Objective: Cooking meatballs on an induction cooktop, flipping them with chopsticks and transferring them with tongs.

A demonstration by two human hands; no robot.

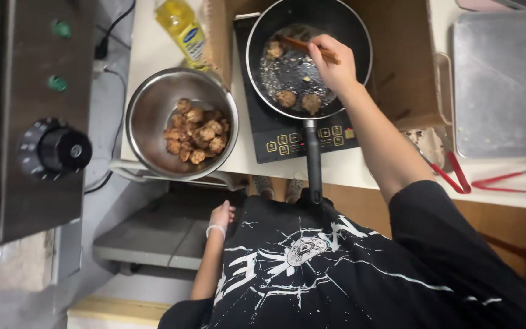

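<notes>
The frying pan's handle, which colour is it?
Black; the handle shows best in the head view, reaching toward the person.

Yellow oil bottle (181, 24), blue label, beside cardboard box (406, 61).

Bowl (153, 116) left of pan (348, 30), pan on cooktop (287, 137)

counter (153, 55): white | floor (7, 304): grey, perhaps concrete | left: steel appliance (38, 122)
</notes>
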